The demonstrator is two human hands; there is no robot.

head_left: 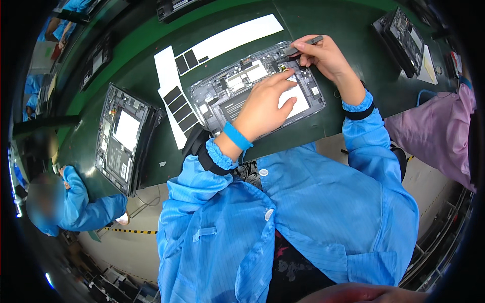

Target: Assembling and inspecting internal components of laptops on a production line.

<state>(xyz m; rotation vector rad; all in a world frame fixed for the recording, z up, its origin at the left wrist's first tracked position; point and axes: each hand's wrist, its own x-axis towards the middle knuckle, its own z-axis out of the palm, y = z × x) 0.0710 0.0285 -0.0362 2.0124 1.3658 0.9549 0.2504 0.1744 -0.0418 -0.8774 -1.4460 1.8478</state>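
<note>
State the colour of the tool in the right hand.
Dark grey; the tool in the right hand shows best in the head view.

The bench (333, 20) has a dark green top, with a brighter green strip (129, 44) toward its far left. Below lies a pale floor (151, 252), crossed by yellow-and-black tape (131, 231). Dark racks (440, 235) with pale rails stand at the lower right; the lower left is cluttered and too dim to tell apart. White lights (49, 279) shine near the left rim, and a soft glare (90, 171) marks the bench's left end.
</note>
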